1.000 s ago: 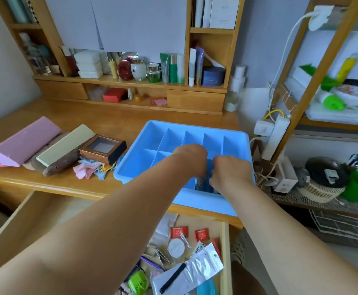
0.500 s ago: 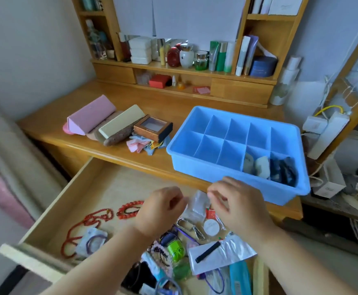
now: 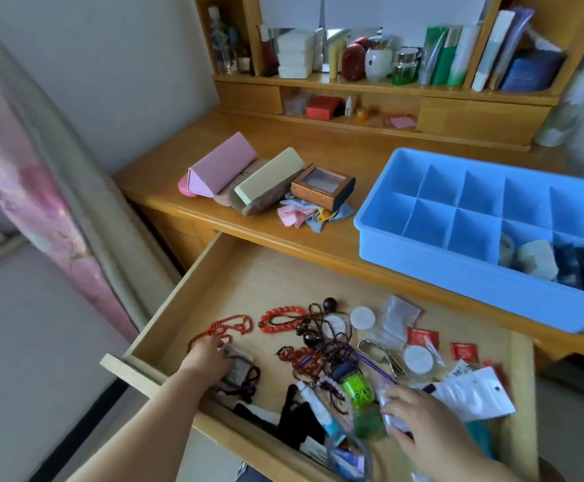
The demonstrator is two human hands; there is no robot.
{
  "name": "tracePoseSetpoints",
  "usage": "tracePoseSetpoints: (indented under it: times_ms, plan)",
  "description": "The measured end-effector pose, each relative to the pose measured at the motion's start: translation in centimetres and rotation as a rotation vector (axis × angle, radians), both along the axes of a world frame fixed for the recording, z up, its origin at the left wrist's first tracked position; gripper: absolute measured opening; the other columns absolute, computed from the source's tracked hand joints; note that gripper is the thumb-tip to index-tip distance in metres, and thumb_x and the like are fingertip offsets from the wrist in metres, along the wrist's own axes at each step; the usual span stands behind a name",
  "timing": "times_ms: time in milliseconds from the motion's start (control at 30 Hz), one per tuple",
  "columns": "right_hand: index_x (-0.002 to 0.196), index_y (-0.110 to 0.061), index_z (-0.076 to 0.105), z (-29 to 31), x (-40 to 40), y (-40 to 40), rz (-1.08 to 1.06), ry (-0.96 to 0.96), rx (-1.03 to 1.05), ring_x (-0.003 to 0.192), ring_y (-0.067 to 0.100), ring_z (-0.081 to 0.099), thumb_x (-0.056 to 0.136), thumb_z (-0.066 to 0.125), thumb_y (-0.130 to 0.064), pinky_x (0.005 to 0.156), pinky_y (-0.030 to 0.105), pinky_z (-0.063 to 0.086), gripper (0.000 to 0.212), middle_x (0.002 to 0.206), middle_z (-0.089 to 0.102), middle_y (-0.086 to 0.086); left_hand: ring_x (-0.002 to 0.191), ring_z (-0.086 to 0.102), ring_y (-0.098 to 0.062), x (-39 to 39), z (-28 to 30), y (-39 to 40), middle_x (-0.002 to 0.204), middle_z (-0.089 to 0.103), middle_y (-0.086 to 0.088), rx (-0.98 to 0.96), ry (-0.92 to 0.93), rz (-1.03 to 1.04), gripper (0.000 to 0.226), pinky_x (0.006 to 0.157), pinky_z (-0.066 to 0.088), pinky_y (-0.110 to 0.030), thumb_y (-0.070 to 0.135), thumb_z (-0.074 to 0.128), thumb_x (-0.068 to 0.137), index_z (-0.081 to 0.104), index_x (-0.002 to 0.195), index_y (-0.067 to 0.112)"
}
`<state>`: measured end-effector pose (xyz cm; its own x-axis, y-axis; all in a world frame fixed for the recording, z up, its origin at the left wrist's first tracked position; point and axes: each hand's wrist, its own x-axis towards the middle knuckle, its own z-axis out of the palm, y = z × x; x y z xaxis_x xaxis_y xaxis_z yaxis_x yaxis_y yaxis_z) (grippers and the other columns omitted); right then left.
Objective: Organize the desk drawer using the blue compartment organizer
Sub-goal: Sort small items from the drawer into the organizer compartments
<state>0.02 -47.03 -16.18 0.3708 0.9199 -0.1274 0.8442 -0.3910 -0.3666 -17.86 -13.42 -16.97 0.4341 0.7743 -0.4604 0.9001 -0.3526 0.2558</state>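
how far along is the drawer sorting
Early. Done: two near-right cells of the blue organizer hold items; the rest are empty. In hand: left hand on a small packet by the red beads, right hand pinching a clear bag. Left: most clutter remains in the drawer.

The blue organizer (image 3: pixel 457 259) ran off the right edge; the right hand (image 3: pixel 426 433) was blurred, its grip unclear.
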Motion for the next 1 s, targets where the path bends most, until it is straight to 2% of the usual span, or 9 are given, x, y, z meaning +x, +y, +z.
tracePoseSetpoints:
  times_ms: [100,333,400,467,567,700,800,900,1000]
  plan:
    - [0.121,-0.029,0.060,0.3,0.0,0.2,-0.021,0.043,-0.008,0.121,0.003,0.046,0.092,0.049,-0.036,0.098,0.019,0.035,0.032,0.142,0.038,-0.019,0.061,0.050,-0.011,0.3,0.2,-0.4,0.074,0.055,0.002,-0.064,-0.026,0.021,0.026,0.050,0.036,-0.024,0.034,0.072,0.079,0.054,0.076,0.016]
    - [0.118,-0.032,0.062,2.1,-0.8,2.3,-0.148,0.190,0.134,0.106,-0.007,0.049,0.091,0.054,-0.035,0.089,0.004,0.032,0.028,0.119,0.054,-0.022,0.065,0.058,-0.008,1.3,3.1,-4.9,0.077,0.064,0.002,-0.100,-0.334,-0.153,0.016,0.056,0.043,-0.020,0.025,0.072,0.081,0.057,0.085,0.022]
    - [0.119,-0.036,0.060,3.3,-1.0,3.8,-0.268,0.384,0.225,0.101,-0.010,0.052,0.091,0.057,-0.037,0.089,0.007,0.039,0.028,0.111,0.056,-0.026,0.069,0.066,-0.003,2.3,4.9,-7.0,0.080,0.071,0.001,-0.314,-0.592,-0.112,0.016,0.059,0.050,-0.015,0.018,0.074,0.081,0.061,0.088,0.020]
    - [0.120,-0.043,0.054,5.0,-1.1,5.3,-0.370,0.751,0.246,0.103,-0.010,0.054,0.090,0.058,-0.043,0.093,0.015,0.045,0.031,0.110,0.056,-0.028,0.085,0.070,-0.016,3.4,6.5,-9.1,0.092,0.074,-0.003,-0.566,-0.781,-0.090,0.021,0.076,0.057,-0.026,0.014,0.075,0.080,0.063,0.097,0.012]
    - [0.106,-0.036,0.068,5.8,-0.8,6.7,-0.412,1.084,0.286,0.104,0.006,0.064,0.088,0.062,-0.041,0.093,0.026,0.048,0.019,0.107,0.070,-0.012,0.092,0.070,-0.026,5.1,7.7,-11.8,0.098,0.072,-0.013,-0.735,-0.912,-0.124,0.030,0.079,0.057,-0.030,0.015,0.076,0.074,0.064,0.100,0.006]
    - [0.070,-0.012,0.067,5.9,0.2,6.0,-0.592,0.970,0.380,0.066,0.016,0.056,0.089,0.064,-0.031,0.060,0.019,0.043,0.027,0.063,0.060,-0.005,0.083,0.072,-0.025,6.4,7.9,-13.6,0.090,0.073,-0.012,-0.587,-0.913,-0.162,0.011,0.073,0.059,-0.034,0.010,0.060,0.090,0.067,0.098,0.009]
    - [0.074,-0.024,0.071,6.3,1.6,4.5,-0.699,0.877,0.458,0.068,0.001,0.060,0.090,0.062,-0.025,0.060,0.012,0.042,0.018,0.071,0.067,-0.013,0.068,0.071,-0.022,6.6,7.4,-13.6,0.078,0.072,-0.012,-0.369,-0.814,-0.210,0.025,0.069,0.060,-0.042,0.001,0.046,0.096,0.068,0.094,0.013]
    - [0.073,-0.026,0.067,7.1,2.5,2.9,-0.686,0.692,0.490,0.057,-0.001,0.052,0.090,0.062,-0.020,0.055,0.012,0.038,0.019,0.060,0.061,-0.014,0.064,0.070,-0.025,7.1,7.0,-13.8,0.076,0.071,-0.014,-0.376,-0.780,-0.134,0.030,0.068,0.059,-0.045,0.000,0.043,0.097,0.067,0.094,0.018]
    - [0.064,-0.028,0.061,8.3,3.5,0.9,-0.699,0.442,0.542,0.055,-0.001,0.051,0.089,0.062,-0.021,0.050,0.012,0.036,0.025,0.055,0.058,-0.014,0.081,0.071,-0.024,8.3,6.9,-14.2,0.100,0.070,-0.013,-0.440,-0.581,-0.257,0.030,0.074,0.059,-0.042,-0.001,0.048,0.093,0.060,0.114,0.015]
